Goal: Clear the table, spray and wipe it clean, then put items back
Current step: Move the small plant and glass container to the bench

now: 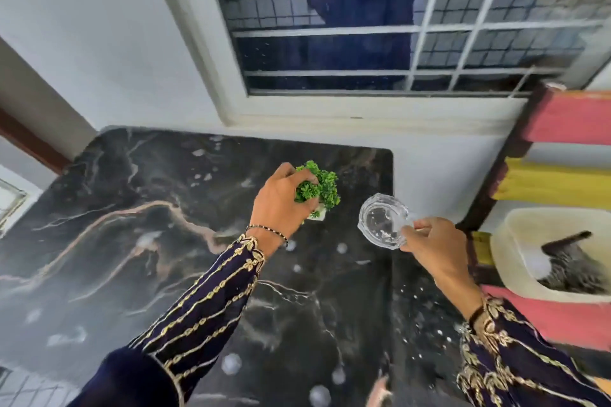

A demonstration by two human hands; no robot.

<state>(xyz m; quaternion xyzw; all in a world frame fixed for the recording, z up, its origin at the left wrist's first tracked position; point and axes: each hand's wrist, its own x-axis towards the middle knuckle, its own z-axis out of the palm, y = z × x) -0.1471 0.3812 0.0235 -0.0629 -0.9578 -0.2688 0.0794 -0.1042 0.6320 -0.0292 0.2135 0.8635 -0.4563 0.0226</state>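
Note:
A black marble-patterned table fills the lower left and middle of the head view. My left hand grips a small green artificial plant in a white pot, over the table's far right part. Whether the pot touches the tabletop is hidden by my hand. My right hand pinches the near rim of a clear glass dish, holding it above the table's right edge. The dish looks empty.
A barred window sits in the white wall behind the table. To the right stands a pink and yellow slatted bench carrying a white plastic tub with a dark brush-like thing inside. White spots speckle the tabletop.

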